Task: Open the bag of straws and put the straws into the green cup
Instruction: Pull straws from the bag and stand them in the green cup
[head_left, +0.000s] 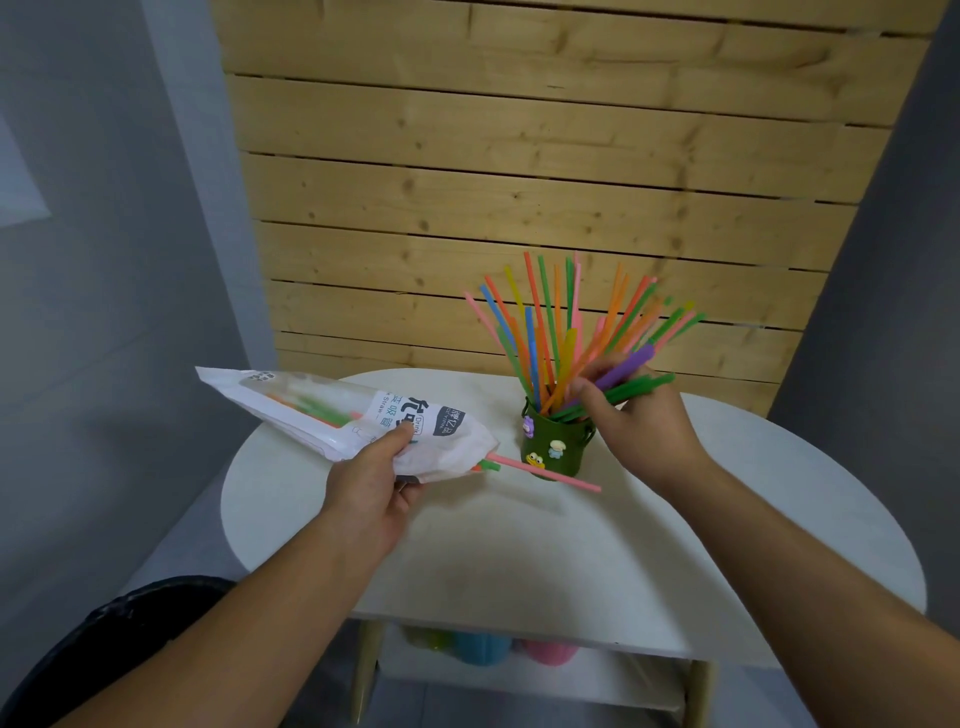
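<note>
Left hand (371, 486) grips the bag (363, 421) left of the cup (557, 441) — fingers curled round it. Right hand (641, 415) pinches a few straws (631, 376) at the cup's rim.

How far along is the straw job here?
Done: the bag is open and many straws stand in the green cup. In hand: the right hand grips purple and green straws at the cup's rim; the left hand holds the bag. Left: a pink straw pokes from the bag, others show inside.

The cup (556, 441) is crowded by fanned straws (545, 322), and its front is crossed by a pink straw (550, 475) jutting from the bag (311, 410). Room is left over the near table (519, 561).
</note>
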